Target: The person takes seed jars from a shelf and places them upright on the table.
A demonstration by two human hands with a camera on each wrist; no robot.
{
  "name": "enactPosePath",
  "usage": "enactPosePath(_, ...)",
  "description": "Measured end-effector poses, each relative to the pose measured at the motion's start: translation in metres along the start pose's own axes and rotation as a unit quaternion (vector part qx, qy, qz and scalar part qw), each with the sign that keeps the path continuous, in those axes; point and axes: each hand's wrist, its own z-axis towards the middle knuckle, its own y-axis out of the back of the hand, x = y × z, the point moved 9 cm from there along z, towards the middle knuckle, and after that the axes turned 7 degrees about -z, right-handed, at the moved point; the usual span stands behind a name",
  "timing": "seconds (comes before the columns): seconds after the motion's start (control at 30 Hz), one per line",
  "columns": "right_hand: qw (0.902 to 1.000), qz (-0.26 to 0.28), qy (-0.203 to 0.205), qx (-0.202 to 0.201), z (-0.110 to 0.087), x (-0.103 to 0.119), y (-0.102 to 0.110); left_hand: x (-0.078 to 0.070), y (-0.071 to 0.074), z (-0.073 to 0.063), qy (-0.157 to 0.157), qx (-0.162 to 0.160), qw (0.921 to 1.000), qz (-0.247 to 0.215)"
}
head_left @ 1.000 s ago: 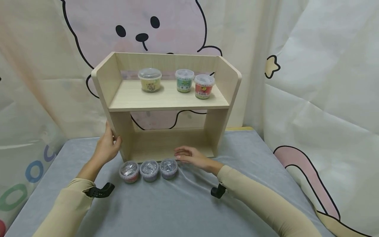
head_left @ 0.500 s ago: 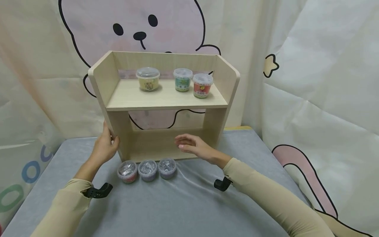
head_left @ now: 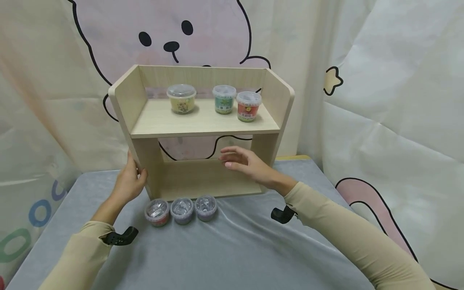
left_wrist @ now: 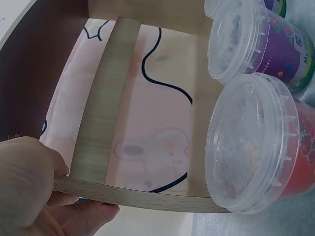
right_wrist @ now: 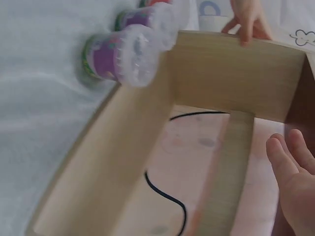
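A pale wooden two-tier shelf unit [head_left: 203, 129] stands on the tabletop covered in grey cloth [head_left: 224, 249], in front of a cream curtain printed with a cartoon bear [head_left: 170, 36]. The left hand [head_left: 131, 183] grips the lower front edge of the unit's left side panel, thumb on the front face and fingers curled round behind it; the left wrist view shows this grip clamped on the thin board edge [left_wrist: 29, 182]. The right hand [head_left: 248, 164] hovers in front of the open lower compartment, fingers straight and slightly spread, its grip apart and holding nothing. On the upper shelf sit three lidded plastic tubs: a yellow one [head_left: 181, 98], a green one [head_left: 224, 99] and a red one [head_left: 248, 106], the green and red close together. Three small clear-lidded tubs [head_left: 180, 209] stand in a row, touching, on the cloth just in front of the unit's base.
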Motion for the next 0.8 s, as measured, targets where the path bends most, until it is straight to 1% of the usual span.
enactPosePath(0.2, 0.9992, -0.023, 0.010, -0.031, -0.001, 0.017, 0.025, 0.001, 0.000, 0.000, 0.007, 0.000, 0.9999, 0.007)
enactPosePath(0.47, 0.9974, -0.038, -0.005, -0.061, -0.004, 0.035, 0.055, 0.000, 0.000, 0.000, 0.011, 0.002, 0.9999, 0.009)
enactPosePath(0.63, 0.9946, -0.051, -0.014, -0.089, -0.005, 0.041, 0.073, 0.001, -0.001, -0.001, 0.011, 0.001, 0.9999, 0.007)
enactPosePath(0.8, 0.9913, -0.047, -0.011, -0.122, -0.009, 0.045, 0.090, 0.001, -0.001, 0.000, 0.007, -0.002, 0.9999, 0.010)
